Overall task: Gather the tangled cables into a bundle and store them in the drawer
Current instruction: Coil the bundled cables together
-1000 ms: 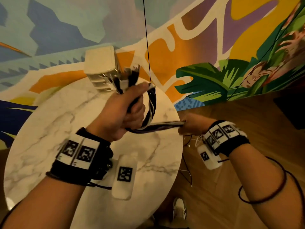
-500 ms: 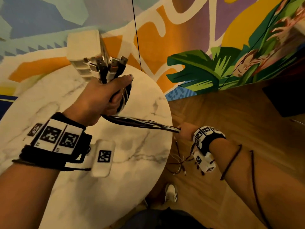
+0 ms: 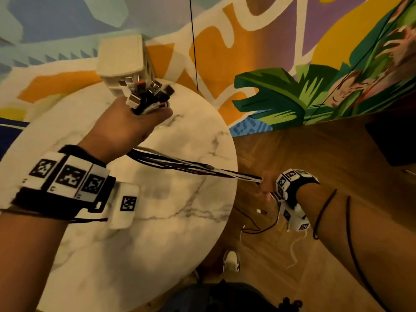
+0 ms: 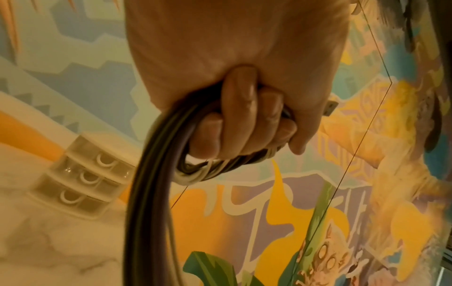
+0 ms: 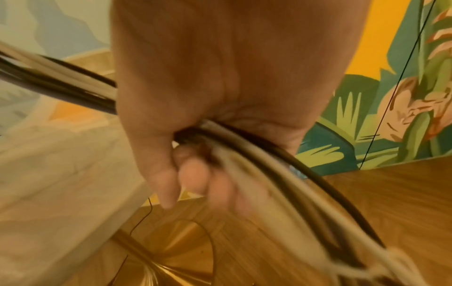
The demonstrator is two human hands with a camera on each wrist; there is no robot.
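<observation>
The black and white cables [image 3: 191, 165] stretch taut over the round marble desk [image 3: 157, 221] (plugs up) from the gripping left hand [image 3: 126, 129] down-right to the gripping right hand [image 3: 266, 183]; the small white drawer unit [image 3: 121, 57] stands just behind the left

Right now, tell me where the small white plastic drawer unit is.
In the head view, the small white plastic drawer unit stands at the far edge of the round marble table, against the painted wall, just beyond the left hand gripping the cable plugs.

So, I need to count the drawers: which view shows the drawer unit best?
The left wrist view: the drawer unit shows three stacked fronts with ring pulls. In the head view cable plugs partly cover it; the right wrist view misses it.
</observation>
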